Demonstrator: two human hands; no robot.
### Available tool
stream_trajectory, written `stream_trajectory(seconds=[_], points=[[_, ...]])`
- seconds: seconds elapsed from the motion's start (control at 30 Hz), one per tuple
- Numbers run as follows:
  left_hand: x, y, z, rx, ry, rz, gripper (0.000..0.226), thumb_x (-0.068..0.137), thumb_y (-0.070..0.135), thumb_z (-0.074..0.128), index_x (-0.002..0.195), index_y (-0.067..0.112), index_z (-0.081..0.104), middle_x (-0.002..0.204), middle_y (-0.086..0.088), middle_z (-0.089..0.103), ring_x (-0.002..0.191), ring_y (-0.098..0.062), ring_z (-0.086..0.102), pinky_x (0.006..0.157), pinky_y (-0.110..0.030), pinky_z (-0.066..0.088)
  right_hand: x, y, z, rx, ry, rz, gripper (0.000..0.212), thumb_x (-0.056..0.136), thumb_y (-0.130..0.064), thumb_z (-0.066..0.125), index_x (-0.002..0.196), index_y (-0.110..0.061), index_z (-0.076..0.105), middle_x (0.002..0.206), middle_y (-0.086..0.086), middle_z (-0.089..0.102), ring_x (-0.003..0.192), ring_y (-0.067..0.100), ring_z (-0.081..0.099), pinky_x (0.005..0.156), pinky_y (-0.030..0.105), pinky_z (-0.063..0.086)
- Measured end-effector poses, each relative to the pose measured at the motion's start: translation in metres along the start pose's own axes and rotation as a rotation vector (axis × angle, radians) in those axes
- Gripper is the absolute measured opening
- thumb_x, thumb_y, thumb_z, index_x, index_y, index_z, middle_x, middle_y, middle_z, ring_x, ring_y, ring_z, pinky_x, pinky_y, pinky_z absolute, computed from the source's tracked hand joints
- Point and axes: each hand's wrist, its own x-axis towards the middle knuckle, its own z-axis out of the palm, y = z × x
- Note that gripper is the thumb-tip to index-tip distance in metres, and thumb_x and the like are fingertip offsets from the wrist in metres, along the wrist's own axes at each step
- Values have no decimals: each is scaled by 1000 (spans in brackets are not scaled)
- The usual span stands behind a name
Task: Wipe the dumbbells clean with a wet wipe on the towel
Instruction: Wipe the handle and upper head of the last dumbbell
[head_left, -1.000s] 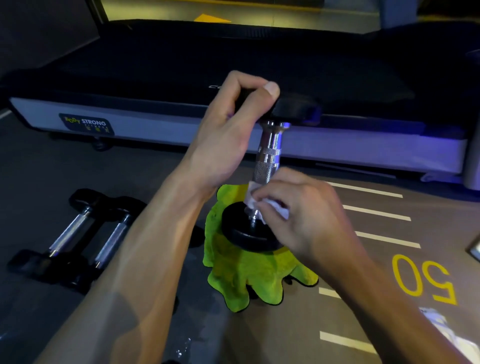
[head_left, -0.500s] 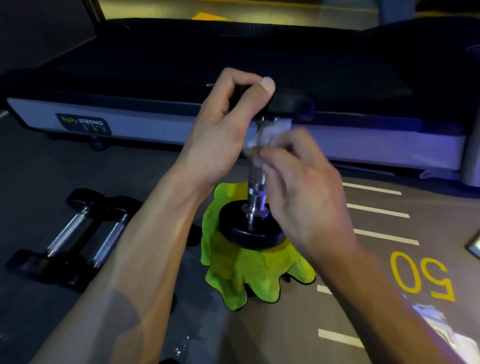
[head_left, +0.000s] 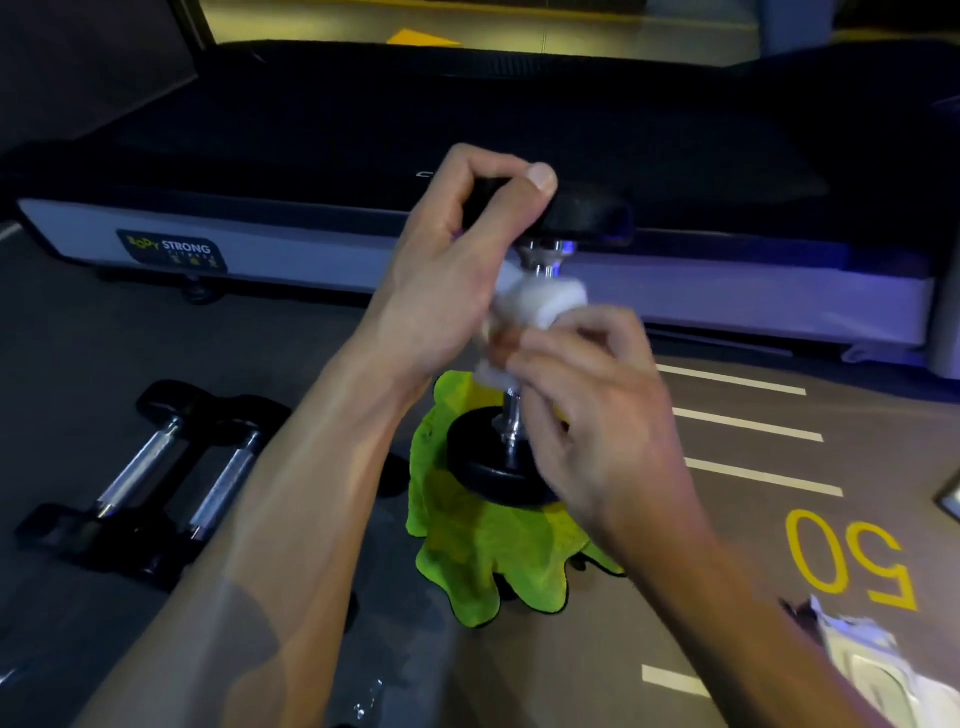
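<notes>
Head view: one dumbbell upright on the towel, its handle being wiped.

The left hand (head_left: 441, 270) grips the top head of the standing dumbbell (head_left: 498, 462) and steadies it; its lower head rests on the green towel (head_left: 483, 551) spread on the floor, directly below both hands. The right hand (head_left: 587, 415) pinches the white wet wipe (head_left: 540, 301), which is wrapped round the upper part of the chrome handle, just beneath the left hand. By my reading the handle is mid-wipe, and whether the heads are done cannot be told. Two other dumbbells (head_left: 156, 478) lie on the bare floor well to the left of the left forearm, likely still waiting. An opened packet (head_left: 872, 670) lies to the right of the right forearm.
</notes>
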Motion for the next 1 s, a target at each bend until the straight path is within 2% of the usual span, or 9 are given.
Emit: stream_trajectory(seconds=[0.13, 0.2, 0.3, 0.43, 0.53, 0.67, 0.8, 0.9, 1.0], points=[[0, -2, -1, -14, 4, -12, 7, 106, 29, 59, 101, 26, 62, 105, 8, 62, 93, 6, 58, 85, -13, 48, -21, -11, -14, 129, -135, 67, 22, 91, -8, 65, 100, -22, 80, 98, -18, 73, 92, 15, 61, 81, 20, 49], [-1, -1, -2, -19, 1, -11, 7, 107, 29, 58, 102, 25, 62, 106, 8, 63, 94, 5, 58, 86, -13, 48, -9, -14, -37, 384, -244, 236, 21, 90, -11, 66, 95, -27, 78, 88, -15, 73, 87, 7, 67, 76, 15, 49], [-2, -1, -2, -15, -7, -12, 8, 106, 30, 59, 100, 27, 62, 106, 12, 64, 95, 7, 59, 87, -13, 49, 15, -9, -60, 775, -364, 371, 18, 95, -3, 66, 93, -18, 76, 90, 0, 78, 82, 8, 70, 76, 21, 54], [-3, 0, -1, -21, -5, -16, 7, 106, 30, 59, 100, 28, 62, 102, 17, 64, 92, 10, 59, 83, -10, 48, 26, 4, -45, 334, -161, 246, 28, 95, 5, 63, 94, -20, 75, 83, -13, 73, 75, -5, 62, 71, 10, 41], [-4, 0, -1, -28, 0, -18, 7, 106, 29, 59, 101, 27, 62, 102, 17, 64, 90, 12, 59, 81, -8, 47, 24, 4, -36, 106, 39, 168, 29, 88, 11, 62, 95, -12, 77, 93, -3, 70, 75, -6, 53, 72, 7, 34], [-3, 0, 0, -33, -2, -18, 7, 106, 30, 59, 100, 27, 62, 103, 14, 64, 91, 11, 58, 79, -7, 46, 12, -7, -21, -54, 242, 60, 20, 96, 1, 58, 99, -3, 78, 105, 11, 65, 90, 19, 60, 82, 12, 39], [-3, -2, 0, -23, 2, -14, 7, 106, 33, 60, 101, 30, 62, 106, 13, 65, 97, 6, 60, 84, -11, 49, 0, -12, -8, -27, 195, -33, 50, 112, -25, 34, 103, 1, 76, 103, 13, 58, 86, 32, 59, 74, 32, 47], [-2, -3, -1, -13, -2, -13, 7, 106, 34, 60, 102, 29, 63, 109, 11, 65, 100, 3, 60, 88, -15, 49, -3, -4, -5, -167, 64, -53, 37, 104, -7, 39, 113, -7, 75, 102, 12, 58, 90, 30, 50, 73, 42, 50], [-2, -2, -1, -14, -8, -13, 7, 106, 35, 59, 102, 30, 63, 108, 12, 65, 99, 5, 60, 86, -12, 49, -3, -9, -5, -219, -45, 12, 43, 89, -8, 51, 127, -12, 71, 99, 8, 56, 85, 31, 48, 68, 45, 48]])
